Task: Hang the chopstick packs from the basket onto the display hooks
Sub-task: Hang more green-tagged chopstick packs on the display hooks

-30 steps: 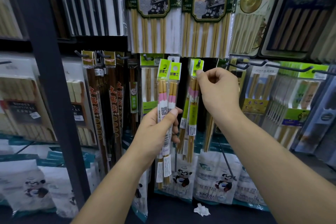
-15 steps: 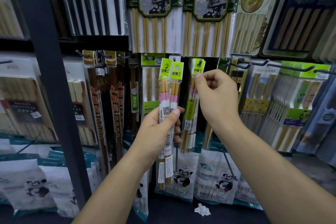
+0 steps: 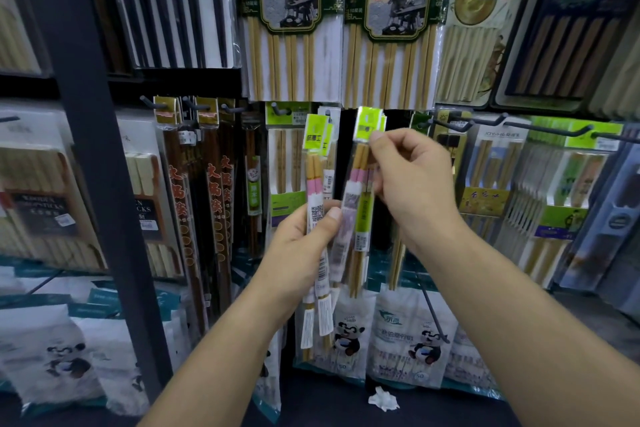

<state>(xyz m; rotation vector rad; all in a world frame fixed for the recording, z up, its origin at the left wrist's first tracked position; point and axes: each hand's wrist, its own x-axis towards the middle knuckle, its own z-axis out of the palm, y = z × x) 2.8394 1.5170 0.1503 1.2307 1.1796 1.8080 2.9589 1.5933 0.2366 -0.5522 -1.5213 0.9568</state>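
Gripping a bundle of chopstick packs (image 3: 314, 180) in the left hand (image 3: 301, 239), with fingers curled round the middle and thumb laid across the front, green tops up toward 12 o'clock and tails hanging past the wrist toward 6. Pinching a single pack (image 3: 362, 218) near its top in the right hand (image 3: 412, 180), between thumb and curled fingertips, just under the green header card (image 3: 367, 121). Lies at 10 o'clock from that hand, long axis close to upright, leaning a little with the tail toward 7 o'clock, just beside the left-hand bundle and perhaps brushing it. Cannot tell whether the header's hole is on a hook: hidden behind the card, against the dark gap in the rack (image 3: 346, 156). Probably mid-hanging, judging by the height of the card, level with the row of hooks (image 3: 453, 123) at 3 o'clock and the loaded hook (image 3: 281, 110) at 9 o'clock. Turns on one thing: bringing the hole in line with the hook tip, then pushing away into the rack, not sideways. Falls to the right hand as the nearer one; leaves the left hand, lower at 7 o'clock from it, as the store for the next packs. Worth watching the soft sleeve: could swing or twist about the pinch and miss the tip.
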